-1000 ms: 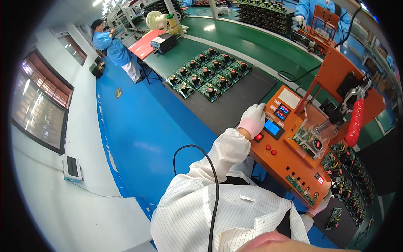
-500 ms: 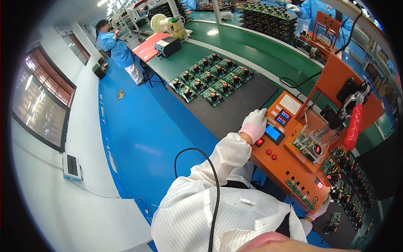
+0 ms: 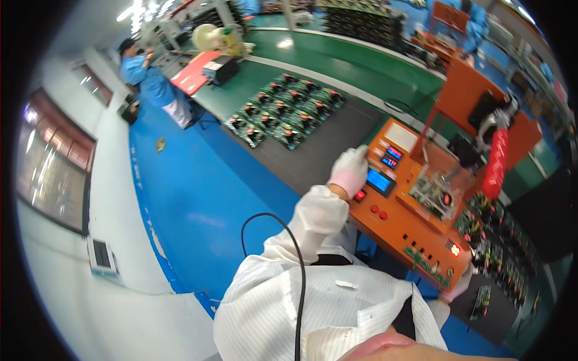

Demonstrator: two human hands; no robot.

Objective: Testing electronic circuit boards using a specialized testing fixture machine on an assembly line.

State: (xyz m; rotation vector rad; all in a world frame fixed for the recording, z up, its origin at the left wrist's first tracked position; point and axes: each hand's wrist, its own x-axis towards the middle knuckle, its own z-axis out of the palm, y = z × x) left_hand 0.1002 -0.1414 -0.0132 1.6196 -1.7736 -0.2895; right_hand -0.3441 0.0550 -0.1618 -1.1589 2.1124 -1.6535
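Spanning an orange fixture, left hand on one end, right hand at the other, hands apart, grip unclear.

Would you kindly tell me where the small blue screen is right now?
In the head view, the blue screen sits right of centre on the orange fixture, just right of the gloved left hand.
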